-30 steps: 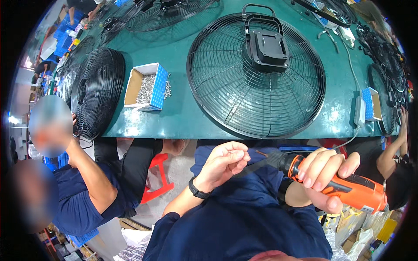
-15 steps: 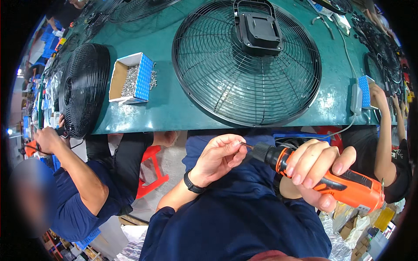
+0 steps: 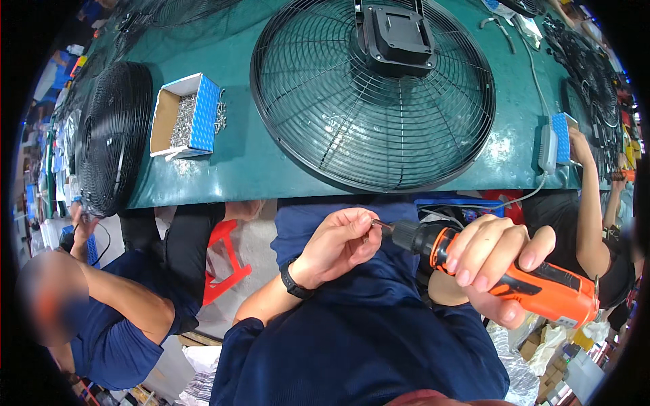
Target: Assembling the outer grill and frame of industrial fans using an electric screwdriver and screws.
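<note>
An orange and black electric screwdriver (image 3: 555, 298) is in my right hand (image 3: 497, 260), its fingers wrapped round the body and the bit pointing left. My left hand (image 3: 342, 247), with a dark band at the wrist, is closed in a pinch at the tip of the bit. What sits between thumb and fingertips is too small to make out. Both hands are in front of the table edge, over my lap. Beyond them a round black fan guard (image 3: 399, 152) lies on the table, with a black motor housing (image 3: 401, 40) on it.
An open blue and white box (image 3: 205, 115) of screws stands on the green table (image 3: 233, 172), loose screws (image 3: 221, 111) beside it. Another fan guard (image 3: 112, 135) stands at the left. Co-workers sit on both sides. At the right are a cable, a white adapter (image 3: 547, 149) and a blue box (image 3: 562, 132).
The view has shifted slightly, so the table and fan guard appear a little further left and higher. My hands and the screwdriver keep nearly the same pose. The co-worker at left has moved their arm.
</note>
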